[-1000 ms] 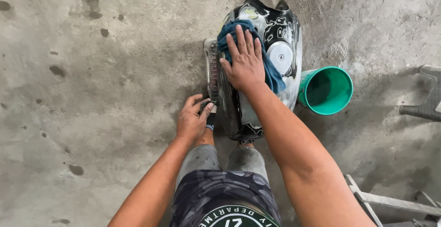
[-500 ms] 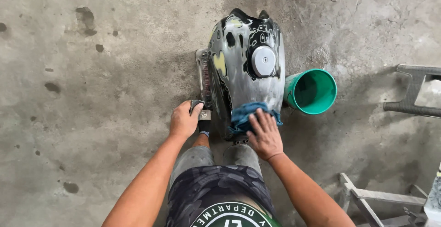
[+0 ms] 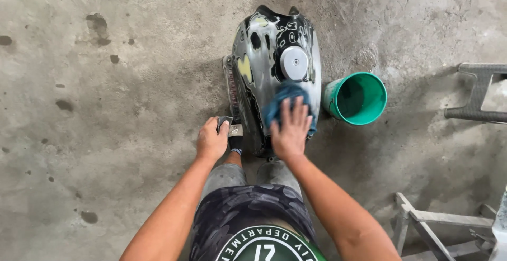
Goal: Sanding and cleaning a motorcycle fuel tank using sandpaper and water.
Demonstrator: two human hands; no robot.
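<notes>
Since half a second ago right hand (image 3: 290, 130) slid up the tank from its near end toward the middle, blue cloth (image 3: 285, 103) going with it; a second ago it was further up near the cap, so back-and-forth wiping motion. Left hand (image 3: 212, 140) barely changed.

Landmark: motorcycle fuel tank (image 3: 266, 55), black and silver, patchy, glossy, lying on concrete floor (image 3: 116, 108) just beyond the person's knees, long axis running away from the person.

Right hand: flat, fingers spread wide, palm down, pressing the blue cloth onto the tank's top surface at the near half. Cloth bunched under and ahead of the fingers, just below the round grey filler cap (image 3: 294, 63), touching or nearly touching it; cannot tell which.

Left hand: at the tank's near left corner, curled closed around a small dark-and-tan piece (image 3: 231, 126) by the tank's lower edge; what the piece is, cannot tell. Thumb on top, knuckles up.

Green bucket (image 3: 355, 98): just beside the tank's right flank, upright, open mouth up, inside looks dark green; contents not readable.

Metal frame piece (image 3: 478, 95): well right of the tank, past the bucket, at picture edge. Pale wooden or metal stand (image 3: 438, 224): right and nearer than the tank, by the person's right arm.

Person crouched, grey knees right at the tank's near end, dark patterned shirt. Floor has dark wet-looking spots left of the tank.
</notes>
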